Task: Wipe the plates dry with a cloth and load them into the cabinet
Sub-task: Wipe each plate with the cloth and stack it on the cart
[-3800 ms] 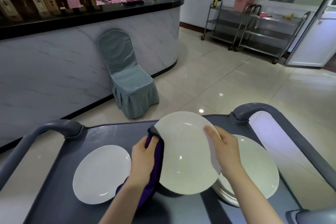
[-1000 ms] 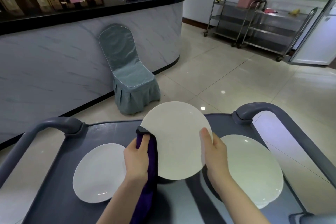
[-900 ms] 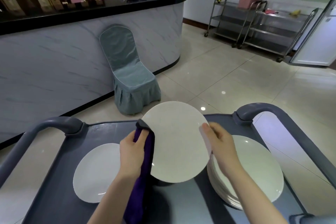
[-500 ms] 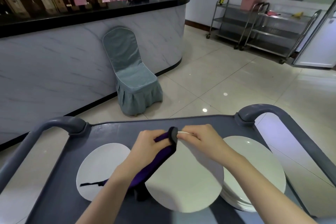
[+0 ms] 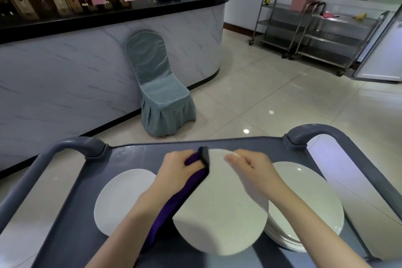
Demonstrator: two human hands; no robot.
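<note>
Head view: plate held over cart

Round plate (image 5: 219, 209), no long axis, tilted, far rim raised. Left hand (image 5: 178, 169) grips purple cloth (image 5: 187, 189) against that rim; right hand (image 5: 252, 169) pinches the rim beside it. Below: grey cart (image 5: 134, 154), single plate (image 5: 121, 198) left, plate stack (image 5: 309, 202) right. Beyond: covered chair (image 5: 156, 91), marble counter (image 5: 65, 72).

A covered chair (image 5: 161, 93) (grey-green fabric) stands against the marble counter (image 5: 65, 76); steel trolleys (image 5: 315, 35) stand beyond.
</note>
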